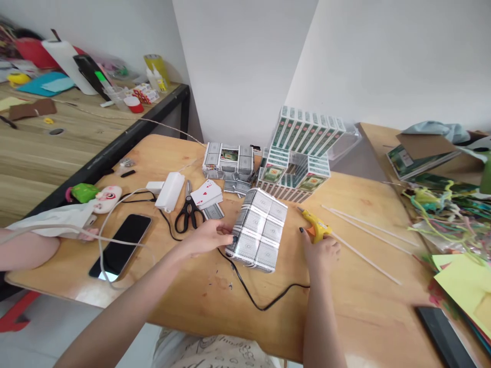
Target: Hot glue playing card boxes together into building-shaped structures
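A block covered in grey-backed playing cards (264, 225), with shiny bands across it, rests tilted on the table in front of me. My left hand (207, 237) holds its left edge, thumb at the near corner; the other fingers are partly hidden. To the right lies a yellow hot glue gun (317, 227) with an orange trigger, its nozzle facing away to the left. My right hand (321, 253) closes over its handle, which the palm mostly hides. Scissors (188, 210) with black handles and loose playing cards (206, 194) are left of the block.
Behind stand another card-covered piece (228, 159) and stacked green-white card boxes (307, 133). Glue sticks (368, 255) lie right, a phone (121, 245) and white power strip (171, 191) left. A black cable (249, 294) crosses the front. Another person's arm (30, 248) rests at left.
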Available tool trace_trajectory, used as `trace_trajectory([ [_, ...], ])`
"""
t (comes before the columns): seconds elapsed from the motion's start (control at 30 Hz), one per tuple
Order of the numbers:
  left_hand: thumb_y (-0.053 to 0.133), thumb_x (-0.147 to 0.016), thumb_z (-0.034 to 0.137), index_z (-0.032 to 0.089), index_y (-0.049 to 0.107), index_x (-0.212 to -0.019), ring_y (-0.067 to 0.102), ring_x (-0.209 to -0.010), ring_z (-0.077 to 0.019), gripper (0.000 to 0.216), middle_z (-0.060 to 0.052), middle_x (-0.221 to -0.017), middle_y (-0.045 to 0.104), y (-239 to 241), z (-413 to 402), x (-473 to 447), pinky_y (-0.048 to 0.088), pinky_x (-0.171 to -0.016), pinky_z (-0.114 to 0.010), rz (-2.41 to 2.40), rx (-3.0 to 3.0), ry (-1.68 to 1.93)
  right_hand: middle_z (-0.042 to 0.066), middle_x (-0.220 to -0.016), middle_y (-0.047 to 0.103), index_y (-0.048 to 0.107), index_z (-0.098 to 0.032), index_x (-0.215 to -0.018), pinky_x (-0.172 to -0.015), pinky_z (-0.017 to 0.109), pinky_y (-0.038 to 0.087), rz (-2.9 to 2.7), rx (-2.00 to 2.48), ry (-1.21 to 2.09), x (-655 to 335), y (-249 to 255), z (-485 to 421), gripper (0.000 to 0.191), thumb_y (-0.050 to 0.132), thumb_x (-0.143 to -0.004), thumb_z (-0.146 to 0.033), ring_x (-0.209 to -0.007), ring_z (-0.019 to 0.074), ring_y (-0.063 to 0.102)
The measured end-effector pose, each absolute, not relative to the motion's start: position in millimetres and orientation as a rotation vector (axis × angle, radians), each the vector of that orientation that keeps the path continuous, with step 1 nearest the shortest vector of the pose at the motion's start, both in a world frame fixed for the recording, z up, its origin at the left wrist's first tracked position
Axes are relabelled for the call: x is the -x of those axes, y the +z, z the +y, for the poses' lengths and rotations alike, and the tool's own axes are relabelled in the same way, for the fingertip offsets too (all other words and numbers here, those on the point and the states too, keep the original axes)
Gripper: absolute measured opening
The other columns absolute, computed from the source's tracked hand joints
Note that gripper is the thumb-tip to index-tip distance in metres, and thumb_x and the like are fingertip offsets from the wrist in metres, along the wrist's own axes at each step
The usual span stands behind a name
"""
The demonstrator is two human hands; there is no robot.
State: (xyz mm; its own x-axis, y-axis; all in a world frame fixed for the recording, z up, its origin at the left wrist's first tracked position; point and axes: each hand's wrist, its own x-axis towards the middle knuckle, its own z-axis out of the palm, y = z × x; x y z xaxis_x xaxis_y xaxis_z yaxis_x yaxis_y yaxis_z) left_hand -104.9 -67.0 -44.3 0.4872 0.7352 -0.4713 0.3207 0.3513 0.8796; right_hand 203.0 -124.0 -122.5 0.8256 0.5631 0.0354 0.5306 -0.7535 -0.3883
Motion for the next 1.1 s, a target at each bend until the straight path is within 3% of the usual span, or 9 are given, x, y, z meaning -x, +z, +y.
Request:
trace_trajectory([
  [0.27, 0.063, -0.066, 0.018, 0.011, 0.069, -0.095, 0.065, -0.085, -0.0201, 0.030, -0.006, -0.088, 0.072, -44.4, -70.6, 103.0, 0.049, -0.074, -0.028, 1.089, -1.209, 0.429, 0.025, -0.116, 0.053, 0.051, -0.011, -0.115, -0.089, 0.051, 0.038, -0.731, 2.585, 0.181, -205.3, -113.5, -117.6, 0.069, 0.059, -0.061, -0.053, -0.110, 0.0401, 0.049],
  [0.43, 0.065, -0.062, 0.017, 0.010, 0.068, -0.092, 0.064, -0.084, -0.0198, 0.030, -0.007, -0.087, 0.071, -43.7, -72.2, 99.8, 0.048, -0.074, -0.028, 1.132, -1.122, 0.487, 0.015, -0.093, 0.063, 0.058, -0.016, -0.097, -0.068, 0.039, 0.045, -0.757, 2.488, 0.363, -211.5, -98.0, -135.9, 0.052, 0.061, -0.058, -0.049, -0.083, 0.0312, 0.059],
  [0.63, 0.063, -0.060, 0.016, 0.011, 0.067, -0.088, 0.064, -0.082, -0.0187, 0.029, -0.006, -0.085, 0.070, -40.9, -73.1, 96.0, 0.048, -0.071, -0.027, 1.162, -1.048, 0.523, 0.007, -0.084, 0.064, 0.051, -0.017, -0.103, -0.057, 0.029, 0.042, -0.764, 2.205, 0.464, -189.0, -57.1, -162.6, 0.064, 0.070, -0.057, -0.057, -0.069, 0.0213, 0.059],
  [0.8, 0.062, -0.059, 0.017, 0.010, 0.065, -0.090, 0.063, -0.079, -0.0192, 0.031, -0.007, -0.087, 0.068, -36.1, -75.3, 95.0, 0.049, -0.068, -0.030, 1.201, -1.006, 0.548, -0.001, -0.067, 0.058, 0.054, -0.019, -0.100, -0.050, 0.023, 0.042, -1.251, 2.096, 0.161, -150.6, -25.5, -172.9, 0.050, 0.068, -0.067, -0.054, -0.053, 0.0127, 0.052],
  [0.93, 0.064, -0.058, 0.016, 0.011, 0.063, -0.091, 0.063, -0.080, -0.0195, 0.034, -0.007, -0.088, 0.066, -33.0, -77.1, 96.1, 0.051, -0.069, -0.031, 1.229, -1.002, 0.596, 0.000, -0.073, 0.061, 0.052, -0.019, -0.096, -0.044, 0.019, 0.040, -1.661, 1.754, -0.158, -133.1, -18.9, -170.0, 0.033, 0.066, -0.075, -0.040, -0.050, 0.0086, 0.052],
  [1.1, 0.064, -0.057, 0.017, 0.011, 0.062, -0.090, 0.063, -0.078, -0.0197, 0.033, -0.006, -0.085, 0.065, -27.4, -77.7, 97.6, 0.051, -0.070, -0.032, 1.284, -1.075, 0.602, 0.005, -0.085, 0.068, 0.052, -0.018, -0.100, -0.045, 0.018, 0.042, -1.881, 1.525, -0.350, -129.1, -14.8, -163.5, 0.026, 0.064, -0.079, -0.026, -0.053, 0.0086, 0.058],
])
